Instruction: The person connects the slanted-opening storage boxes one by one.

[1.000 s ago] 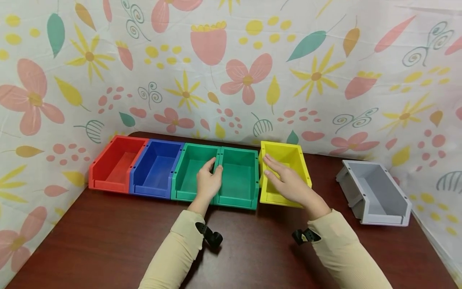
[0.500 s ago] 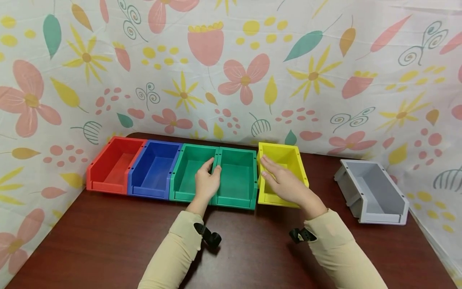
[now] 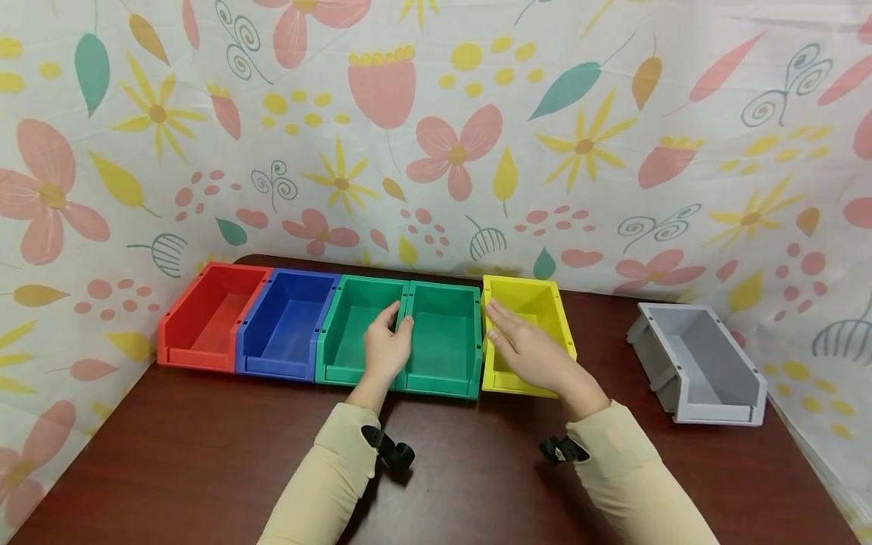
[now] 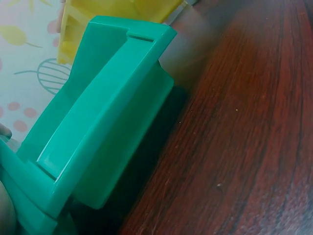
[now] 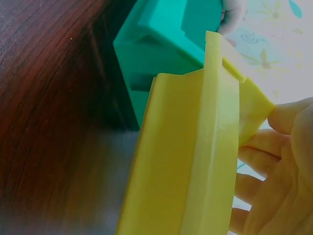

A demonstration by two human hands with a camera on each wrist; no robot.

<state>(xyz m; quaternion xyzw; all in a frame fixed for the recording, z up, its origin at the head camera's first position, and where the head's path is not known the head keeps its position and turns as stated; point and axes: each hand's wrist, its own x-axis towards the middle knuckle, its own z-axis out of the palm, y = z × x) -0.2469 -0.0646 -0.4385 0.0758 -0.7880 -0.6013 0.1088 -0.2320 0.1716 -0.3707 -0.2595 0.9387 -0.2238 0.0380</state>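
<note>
Two green storage bins (image 3: pixel 443 341) stand side by side in the middle of a row. My left hand (image 3: pixel 386 344) pinches their adjoining side walls, fingers on one side and thumb on the other. In the left wrist view only bits of this hand show beside the green bin (image 4: pixel 93 107). Right of them is a yellow storage bin (image 3: pixel 545 303), close against the green side. My right hand (image 3: pixel 534 352) reaches over it with straight fingers pressing its left wall. The right wrist view shows the thumb at that wall's rim and several fingers (image 5: pixel 264 147) lower down inside.
A blue bin (image 3: pixel 289 322) and a red bin (image 3: pixel 218 322) continue the row leftward. Apart on the right, a grey bin (image 3: pixel 708 363) sits at an angle on the dark wooden table (image 3: pixel 463 477). A floral cloth (image 3: pixel 436 151) hangs behind.
The head view shifts slightly, so everything drifts a little left and down. Both hands keep their places on the green and yellow bins.
</note>
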